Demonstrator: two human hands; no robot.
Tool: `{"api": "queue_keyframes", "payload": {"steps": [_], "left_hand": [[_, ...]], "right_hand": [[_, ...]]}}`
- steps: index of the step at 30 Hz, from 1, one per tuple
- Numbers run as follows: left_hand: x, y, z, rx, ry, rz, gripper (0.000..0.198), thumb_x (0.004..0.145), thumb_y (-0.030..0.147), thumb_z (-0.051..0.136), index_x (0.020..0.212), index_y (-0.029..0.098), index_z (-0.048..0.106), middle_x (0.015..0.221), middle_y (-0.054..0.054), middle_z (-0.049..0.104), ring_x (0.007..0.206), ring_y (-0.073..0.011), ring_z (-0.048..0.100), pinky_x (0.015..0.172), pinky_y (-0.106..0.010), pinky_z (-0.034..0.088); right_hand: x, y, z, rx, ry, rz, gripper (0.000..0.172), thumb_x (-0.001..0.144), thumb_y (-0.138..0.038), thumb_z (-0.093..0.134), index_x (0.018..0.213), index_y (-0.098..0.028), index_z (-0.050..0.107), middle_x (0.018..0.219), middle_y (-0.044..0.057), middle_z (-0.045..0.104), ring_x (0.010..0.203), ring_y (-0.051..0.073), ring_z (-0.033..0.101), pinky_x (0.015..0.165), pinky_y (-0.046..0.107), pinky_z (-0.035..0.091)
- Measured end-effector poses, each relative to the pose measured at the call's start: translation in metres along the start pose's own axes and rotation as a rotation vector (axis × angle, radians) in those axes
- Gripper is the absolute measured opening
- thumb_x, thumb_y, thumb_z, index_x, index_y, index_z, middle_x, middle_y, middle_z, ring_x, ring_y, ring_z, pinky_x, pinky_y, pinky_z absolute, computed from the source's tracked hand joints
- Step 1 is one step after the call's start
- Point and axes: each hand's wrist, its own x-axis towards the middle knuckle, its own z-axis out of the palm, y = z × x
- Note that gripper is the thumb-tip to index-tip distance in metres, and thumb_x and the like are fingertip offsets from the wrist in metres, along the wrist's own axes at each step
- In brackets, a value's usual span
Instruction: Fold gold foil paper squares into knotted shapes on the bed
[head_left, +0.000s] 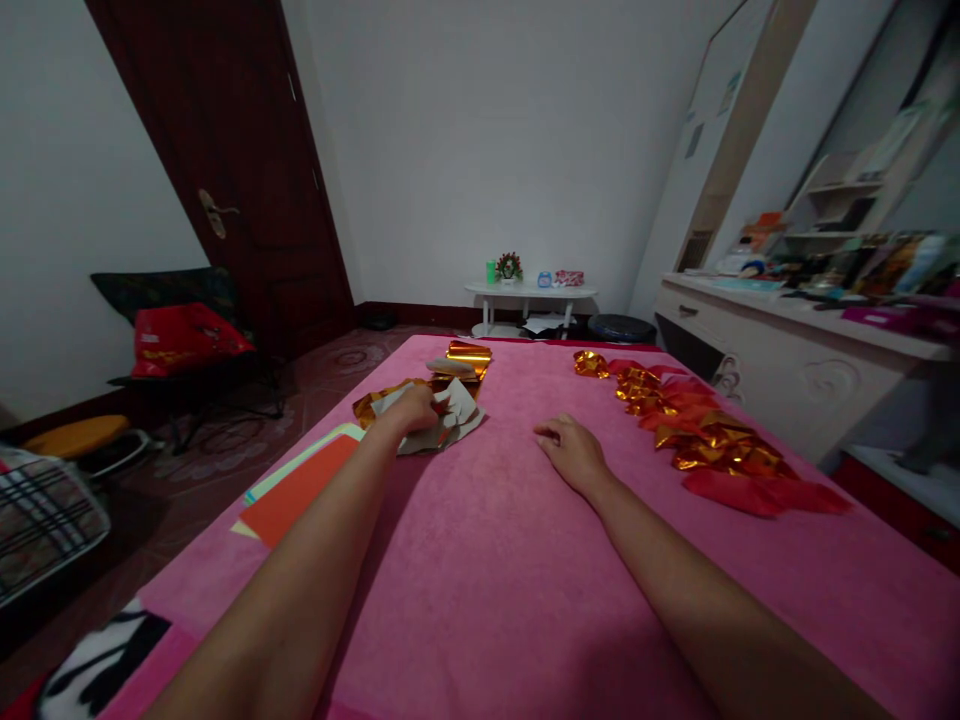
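Note:
My left hand [417, 410] reaches over a crumpled grey-white paper [459, 408] on the left side of the pink-covered table. Its fingers are bent down into the paper folds, and whatever lies between them is hidden. Small reddish bits show among the folds. Beside the paper is crinkled gold foil [367, 405], with a shiny gold roll [469, 352] just beyond. My right hand [571, 452] rests on the pink cloth [480, 560], fingers curled in, with nothing visible in them.
Coloured paper sheets [304, 490], orange on top, lie under my left forearm. Along the right side runs a row of gold foil and red pieces [720, 445]. A white dresser [787, 330] stands at right. Against the wall is a small white table [529, 290].

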Motion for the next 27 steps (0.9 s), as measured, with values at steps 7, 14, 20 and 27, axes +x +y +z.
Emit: {"api": "queue_keyframes", "payload": {"steps": [7, 14, 20, 27], "left_hand": [[-0.025, 0.048, -0.027, 0.011, 0.464, 0.066, 0.030, 0.082, 0.030, 0.049, 0.102, 0.024, 0.070, 0.097, -0.011, 0.070, 0.090, -0.0266, 0.063, 0.072, -0.031, 0.043], [-0.065, 0.121, 0.014, -0.080, 0.279, 0.661, 0.029, 0.082, 0.026, 0.051, 0.104, 0.024, 0.070, 0.094, -0.009, 0.070, 0.086, -0.0228, 0.063, 0.076, -0.030, 0.044], [-0.051, 0.107, 0.057, -0.395, 0.241, 0.671, 0.042, 0.076, 0.022, 0.059, 0.118, 0.028, 0.062, 0.110, -0.003, 0.068, 0.096, -0.0192, 0.062, 0.084, -0.027, 0.045], [-0.024, 0.102, 0.082, -1.004, 0.092, 0.483, 0.030, 0.073, 0.020, 0.063, 0.102, 0.014, 0.067, 0.095, -0.007, 0.071, 0.081, -0.0186, 0.065, 0.074, -0.028, 0.049]], "right_hand": [[-0.002, -0.016, -0.010, 0.136, 0.281, -0.052, 0.054, 0.072, -0.019, 0.061, 0.125, -0.021, 0.052, 0.113, 0.009, 0.054, 0.090, 0.020, 0.058, 0.077, 0.034, 0.051], [-0.005, -0.010, -0.028, 0.159, 0.274, -0.390, 0.034, 0.072, -0.016, 0.063, 0.104, -0.027, 0.067, 0.119, 0.005, 0.058, 0.113, 0.024, 0.049, 0.095, 0.043, 0.042], [-0.001, 0.015, -0.029, 0.382, 0.112, -0.289, 0.016, 0.075, -0.019, 0.060, 0.084, -0.023, 0.073, 0.091, 0.005, 0.070, 0.089, 0.021, 0.062, 0.085, 0.037, 0.048], [-0.002, 0.016, -0.029, 0.536, -0.015, 0.035, 0.030, 0.079, -0.041, 0.055, 0.075, -0.016, 0.072, 0.066, 0.001, 0.068, 0.067, 0.021, 0.062, 0.064, 0.031, 0.048]]}}
